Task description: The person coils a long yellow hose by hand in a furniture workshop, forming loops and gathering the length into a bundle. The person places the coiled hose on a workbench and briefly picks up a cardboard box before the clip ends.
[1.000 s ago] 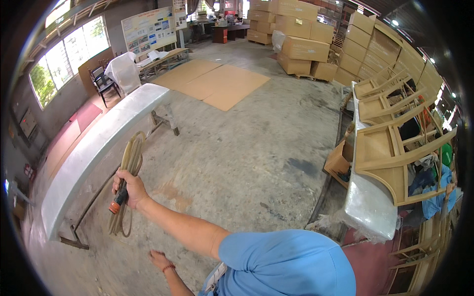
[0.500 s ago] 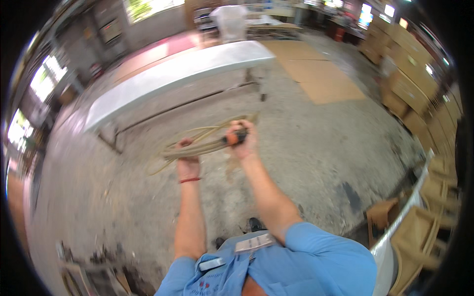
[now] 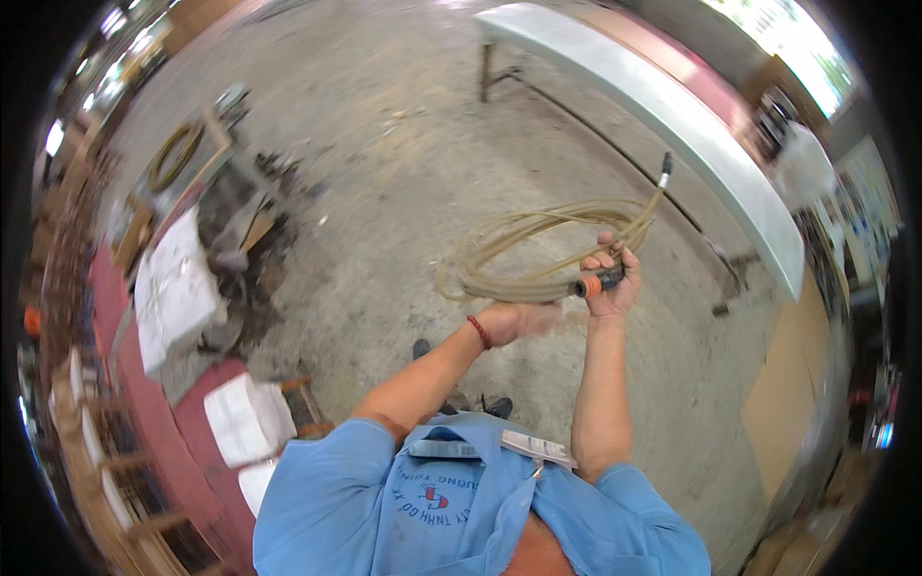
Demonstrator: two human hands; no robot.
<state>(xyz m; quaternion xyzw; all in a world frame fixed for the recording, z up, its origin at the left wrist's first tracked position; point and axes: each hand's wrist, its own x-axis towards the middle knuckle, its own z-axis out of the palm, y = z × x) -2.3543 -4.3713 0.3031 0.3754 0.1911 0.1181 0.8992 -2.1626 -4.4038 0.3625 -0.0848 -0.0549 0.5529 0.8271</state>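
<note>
A coiled yellowish hose (image 3: 538, 226) hangs in loose loops in front of me, above the floor. My right hand (image 3: 615, 285) is closed around the bundle at its right side. Against that palm lies the hose's black-and-orange connector (image 3: 597, 283). Another end of the hose, with a dark tip (image 3: 667, 165), sticks out past my right hand towards the table. My left hand (image 3: 526, 321), with a red bead bracelet at the wrist, is just beneath the lower loops. Its fingers are smeared by motion, so whether it grips the hose is unclear.
A long white-topped table (image 3: 672, 106) stands at the far right. On the left are white-covered stools (image 3: 248, 420), a white-draped object (image 3: 178, 288), scrap pieces and a second coil of hose (image 3: 175, 156). Cardboard sheets (image 3: 788, 384) lie on the concrete floor at right.
My view has swung left, so the table now appears at the right. My left hand has shifted from the coil's left end to below its loops; my right hand keeps hold of the hose.
</note>
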